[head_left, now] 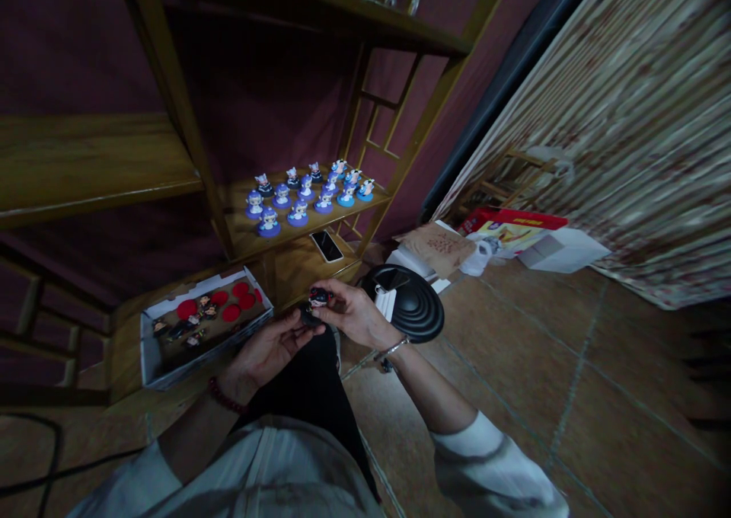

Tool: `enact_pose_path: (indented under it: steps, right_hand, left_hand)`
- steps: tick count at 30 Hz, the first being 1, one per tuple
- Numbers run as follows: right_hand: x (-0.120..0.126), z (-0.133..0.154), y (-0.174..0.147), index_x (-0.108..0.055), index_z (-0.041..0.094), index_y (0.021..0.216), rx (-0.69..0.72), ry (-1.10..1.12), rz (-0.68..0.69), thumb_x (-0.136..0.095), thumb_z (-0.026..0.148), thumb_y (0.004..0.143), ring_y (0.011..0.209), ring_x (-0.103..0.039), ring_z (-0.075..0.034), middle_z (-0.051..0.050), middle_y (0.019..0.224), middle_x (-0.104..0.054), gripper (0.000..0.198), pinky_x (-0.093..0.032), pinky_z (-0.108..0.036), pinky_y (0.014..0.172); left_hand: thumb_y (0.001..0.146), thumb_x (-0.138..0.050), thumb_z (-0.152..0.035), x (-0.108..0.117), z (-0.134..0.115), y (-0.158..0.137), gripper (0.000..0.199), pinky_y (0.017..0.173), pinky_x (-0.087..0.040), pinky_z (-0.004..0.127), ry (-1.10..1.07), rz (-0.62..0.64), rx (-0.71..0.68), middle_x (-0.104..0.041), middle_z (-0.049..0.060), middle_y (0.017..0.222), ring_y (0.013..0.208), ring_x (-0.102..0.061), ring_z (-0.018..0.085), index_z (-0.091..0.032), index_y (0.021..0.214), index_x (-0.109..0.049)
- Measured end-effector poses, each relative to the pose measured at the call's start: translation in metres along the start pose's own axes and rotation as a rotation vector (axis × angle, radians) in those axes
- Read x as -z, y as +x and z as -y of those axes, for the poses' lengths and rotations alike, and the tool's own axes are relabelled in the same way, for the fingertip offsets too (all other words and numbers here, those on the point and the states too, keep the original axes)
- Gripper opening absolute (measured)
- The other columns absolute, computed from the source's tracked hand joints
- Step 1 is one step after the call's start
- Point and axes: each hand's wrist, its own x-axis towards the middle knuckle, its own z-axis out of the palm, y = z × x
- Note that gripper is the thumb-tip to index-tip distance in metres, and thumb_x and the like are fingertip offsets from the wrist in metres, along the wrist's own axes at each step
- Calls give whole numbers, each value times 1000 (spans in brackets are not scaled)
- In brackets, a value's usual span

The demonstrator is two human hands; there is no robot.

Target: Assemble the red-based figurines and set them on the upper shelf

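Observation:
In front of my lap, both hands meet at a small dark figurine (320, 297) with a black and red head. My right hand (359, 318) pinches it between thumb and fingers. Below it, my left hand (268, 354) is palm up, its fingertips closed on a dark round base (309, 318). The figurine stands at or just above this base; whether they are joined is hard to see. To the left, a shallow white box (214, 359) holds several red discs (231, 313) and several loose dark figurines (195, 338).
Several small figurines on purple, blue and black bases (298, 212) stand in rows on the wooden shelf (243, 232). A phone (327, 246) lies on the lower board. Right of my hands is a black ridged round object (419, 308). Boxes and bags (437, 245) lie on the tiled floor.

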Motion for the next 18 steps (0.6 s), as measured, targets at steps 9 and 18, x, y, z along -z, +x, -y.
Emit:
enact_pose_path:
  steps: [9, 18]
  right_hand:
    - [-4, 10, 2, -55, 19, 109, 14, -74, 11, -60, 28, 80, 72, -59, -11, 0, 84, -62, 31, -48, -22, 69]
    - [-7, 17, 4, -55, 20, 109, 47, -88, 14, -59, 23, 79, 75, -59, -11, 0, 87, -62, 30, -48, -22, 70]
  left_hand:
    - [83, -52, -6, 2, -3, -5, 16, 83, -54, 29, 12, 40, -51, -71, 8, 80, 82, -67, 17, -9, 81, -67]
    - [79, -58, -7, 7, -3, -7, 12, 85, -53, 31, -5, 120, -107, -71, 7, 91, 83, -67, 17, -11, 83, -68]
